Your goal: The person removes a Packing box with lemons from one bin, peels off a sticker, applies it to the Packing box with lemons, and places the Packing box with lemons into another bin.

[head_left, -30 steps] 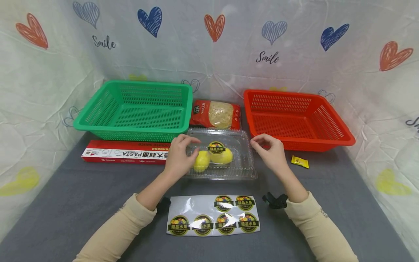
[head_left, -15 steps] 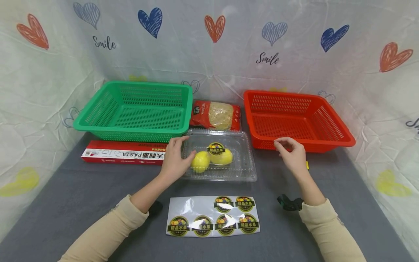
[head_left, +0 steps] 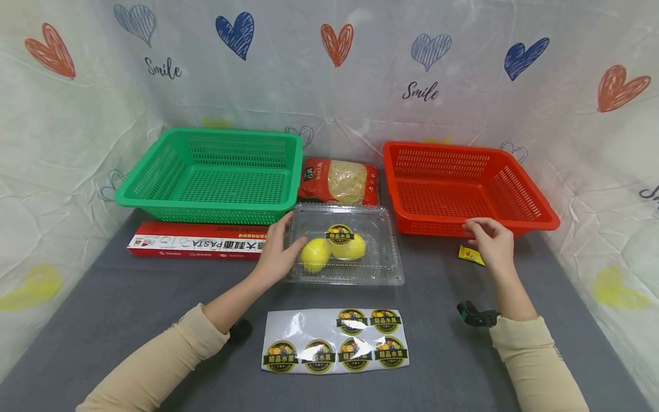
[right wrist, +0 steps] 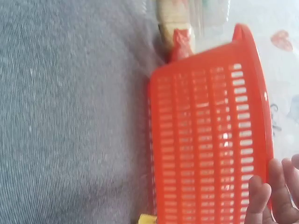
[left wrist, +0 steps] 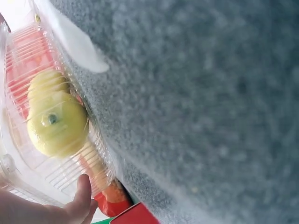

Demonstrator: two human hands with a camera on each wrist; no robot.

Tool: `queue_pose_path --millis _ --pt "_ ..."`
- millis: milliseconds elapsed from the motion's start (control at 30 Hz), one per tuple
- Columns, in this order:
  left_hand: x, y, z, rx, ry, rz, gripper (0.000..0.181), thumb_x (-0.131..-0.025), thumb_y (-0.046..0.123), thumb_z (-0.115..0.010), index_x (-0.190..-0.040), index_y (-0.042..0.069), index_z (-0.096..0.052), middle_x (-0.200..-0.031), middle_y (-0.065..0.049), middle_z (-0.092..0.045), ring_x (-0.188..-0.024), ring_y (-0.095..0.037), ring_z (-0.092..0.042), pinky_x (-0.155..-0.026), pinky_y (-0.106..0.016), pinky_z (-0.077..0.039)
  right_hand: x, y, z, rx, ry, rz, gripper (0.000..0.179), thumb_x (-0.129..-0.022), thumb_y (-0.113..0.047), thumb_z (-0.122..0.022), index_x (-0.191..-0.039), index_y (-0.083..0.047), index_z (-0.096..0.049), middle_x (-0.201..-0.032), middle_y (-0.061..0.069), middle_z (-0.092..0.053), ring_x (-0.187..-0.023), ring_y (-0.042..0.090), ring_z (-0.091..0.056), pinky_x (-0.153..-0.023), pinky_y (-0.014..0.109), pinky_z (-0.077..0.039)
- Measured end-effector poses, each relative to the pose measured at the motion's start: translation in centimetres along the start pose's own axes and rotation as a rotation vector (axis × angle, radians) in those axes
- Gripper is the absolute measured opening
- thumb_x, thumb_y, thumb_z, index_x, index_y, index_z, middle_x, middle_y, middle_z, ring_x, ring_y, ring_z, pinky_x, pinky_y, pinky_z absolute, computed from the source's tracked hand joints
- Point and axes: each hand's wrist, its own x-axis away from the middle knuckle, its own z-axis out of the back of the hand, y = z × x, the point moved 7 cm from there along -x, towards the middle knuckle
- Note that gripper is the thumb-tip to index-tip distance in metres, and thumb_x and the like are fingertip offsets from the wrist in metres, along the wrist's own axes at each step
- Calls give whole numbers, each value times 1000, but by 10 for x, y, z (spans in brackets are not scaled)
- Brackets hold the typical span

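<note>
In the head view, my left hand [head_left: 278,249] is at the left side of a clear plastic clamshell box [head_left: 378,243], thumb and fingers spread. Its fingertips are at the box's edge; whether they touch is unclear. Two yellow lemon-like fruits [head_left: 315,255] sit inside the closed box, seen through its wall in the left wrist view too. A round fruit sticker [head_left: 340,233] is on the lid. My right hand [head_left: 494,245] is over the front rim of the red basket [head_left: 427,224], fingers loosely bent and holding nothing visible. Just beside it lies a small yellow packet [head_left: 471,255].
A green basket [head_left: 206,206] stands at the back left, with a red PASTA box [head_left: 195,240] before it. A red food bag [head_left: 347,180] lies between the baskets. Nearer me is a sheet of round stickers [head_left: 298,329].
My right hand has moved right, from the clear box's right side to the red basket's front rim near the yellow packet. My left hand has shifted slightly left, its fingers more spread.
</note>
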Motion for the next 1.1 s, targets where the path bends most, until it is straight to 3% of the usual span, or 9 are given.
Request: queue_pose_path --millis 200,300,500,633,900,1000,1100 --pt "-1 -3 -3 84 -37 49 65 -94 21 -49 -147 15 -14 -147 -14 -15 -132 -33 -24 -106 -45 -25 -6 15 14 -163 61 -68 12 -89 -22 -60 -88 -11 -66 -76 -6 -66 -72 6 -61 -59 15 -50" --pt "-2 -5 -4 121 -48 69 65 -95 20 -48 -148 19 -11 -150 -9 -11 -135 -30 -20 -107 -43 -23 -7 21 17 -325 74 -140 12 -89 -18 -60 -86 -8 -66 -75 -1 -66 -69 9 -63 -60 17 -51" --pt "-4 -9 -7 186 -53 87 64 -95 18 -47 -148 21 -10 -152 -4 -9 -137 -27 -14 -109 -41 -19 -2 31 19 -543 78 -334 14 -90 -19 -58 -85 -6 -63 -74 3 -65 -65 13 -64 -61 20 -53" --pt "-5 -10 -9 233 -53 95 64 -95 16 -47 -148 21 -10 -152 -2 -9 -138 -24 -10 -110 -39 -16 -2 38 21 -672 68 -409 16 -89 -21 -59 -95 -7 -57 -77 5 -62 -69 15 -65 -66 23 -53" --pt "-4 -10 -9 333 -56 116 65 -95 12 -48 -148 22 -12 -152 0 -9 -138 -16 -7 -110 -34 -15 -16 42 24 -968 52 -395 41 -86 -13 -64 -115 -12 -35 -92 7 -58 -73 22 -63 -72 30 -53" --pt "-5 -10 -8 369 -53 90 65 -94 11 -49 -147 19 -13 -152 0 -11 -138 -13 -8 -109 -30 -15 -20 44 22 -1036 34 -401 47 -87 -9 -61 -120 -18 -28 -112 3 -51 -78 23 -63 -79 34 -52" --pt "-5 -9 -8 396 -52 64 65 -94 8 -50 -147 16 -14 -152 1 -11 -137 -12 -7 -109 -29 -15 -21 44 18 -1113 19 -423 53 -89 -6 -57 -124 -26 -24 -130 -1 -34 -88 25 -61 -87 38 -46"
